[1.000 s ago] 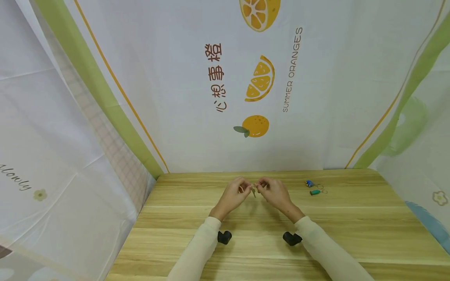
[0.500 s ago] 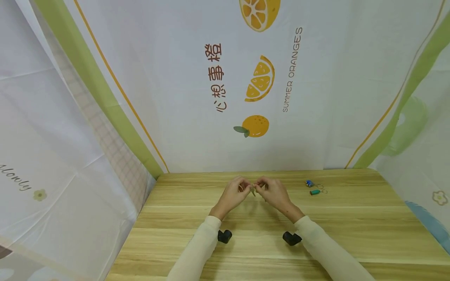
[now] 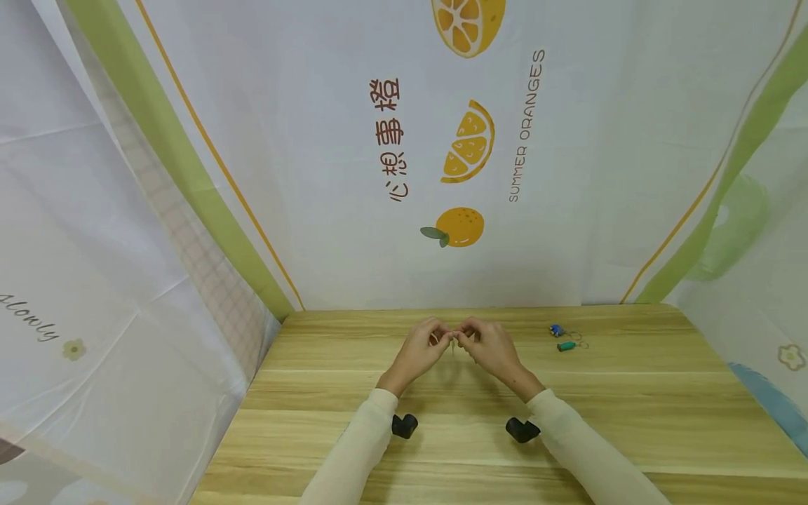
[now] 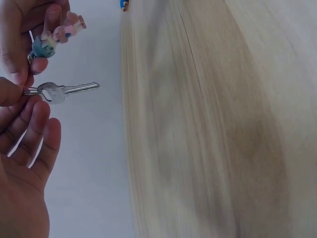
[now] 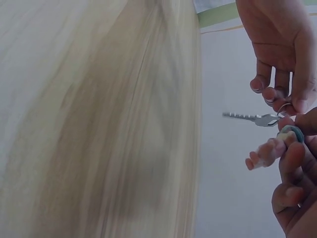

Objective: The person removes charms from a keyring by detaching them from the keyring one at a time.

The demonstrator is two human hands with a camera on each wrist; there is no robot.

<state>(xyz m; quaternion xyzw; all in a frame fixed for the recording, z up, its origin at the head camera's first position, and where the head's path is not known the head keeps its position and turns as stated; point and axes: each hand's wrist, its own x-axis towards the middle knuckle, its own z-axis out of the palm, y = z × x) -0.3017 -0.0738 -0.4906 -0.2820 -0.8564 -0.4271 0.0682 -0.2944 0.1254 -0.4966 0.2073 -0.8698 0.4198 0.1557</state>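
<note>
Both hands meet fingertip to fingertip above the far part of the table. My left hand [image 3: 416, 354] pinches a split key ring [image 4: 32, 91] between thumb and finger. A silver key [image 4: 58, 92] hangs from that ring, its toothed blade pointing away from the fingers. In my right hand [image 3: 495, 351], the fingers grip a small keychain figurine [image 5: 267, 151], pink with a teal part, right beside the ring. Fingertips hide where the figurine's fitting and the ring meet, so I cannot tell whether they are joined.
To the right on the wooden table [image 3: 461, 449] lie a blue keychain [image 3: 556, 330] and a green keychain [image 3: 566, 346], each with a metal ring. A white cloth with printed oranges [image 3: 459, 227] hangs behind the table's far edge. Black camera mounts [image 3: 404, 426] sit at the wrists.
The key has turned from a slant to hanging nearly straight down, seen edge-on in the head view. My right fingers have come slightly left, closer to the left fingertips.
</note>
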